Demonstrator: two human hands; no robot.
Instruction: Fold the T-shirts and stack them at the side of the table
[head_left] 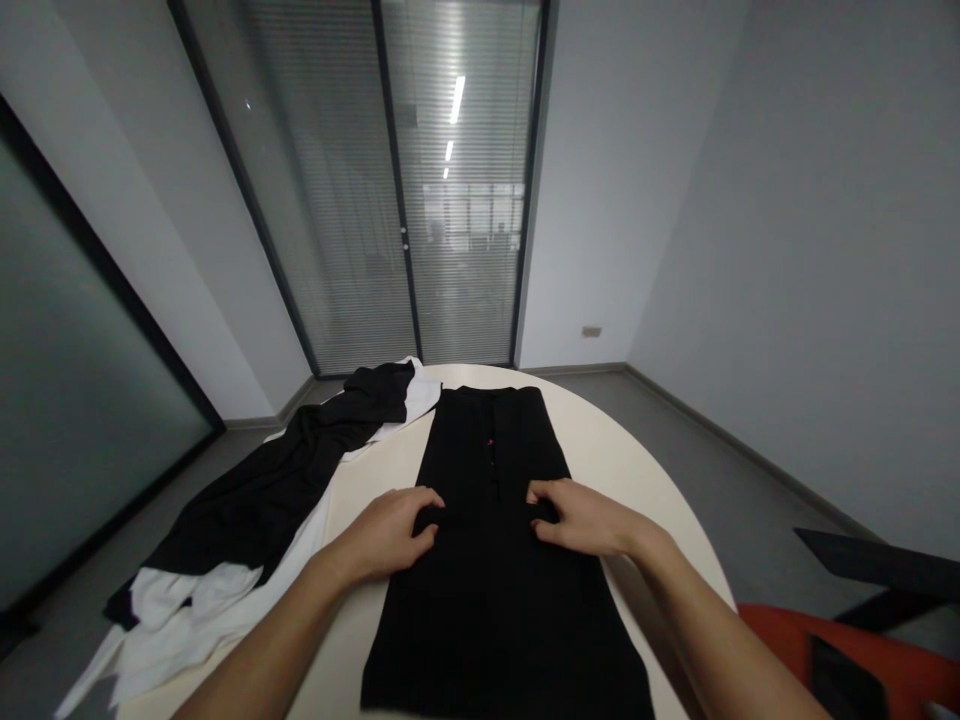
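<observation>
A black garment that looks like a skirt [502,610] lies flat and lengthwise on the table before me. At its far end a slit runs down the middle, with a tiny reddish spot inside. My left hand [394,530] rests at the garment's left edge, fingertips on the cloth and thumb apart from the fingers. Opposite it, my right hand [581,515] touches the right edge in the same way, with a gap between thumb and curled fingers. Black cloth shows in both gaps, and neither hand visibly lifts it.
Left of the skirt lies a loose heap of black cloth [277,490] over white cloth [202,610], partly hanging past the edge of the round cream table [637,450]. A red chair [795,640] stands at the right. Behind are glass panels with blinds [337,200] and a wall [615,180].
</observation>
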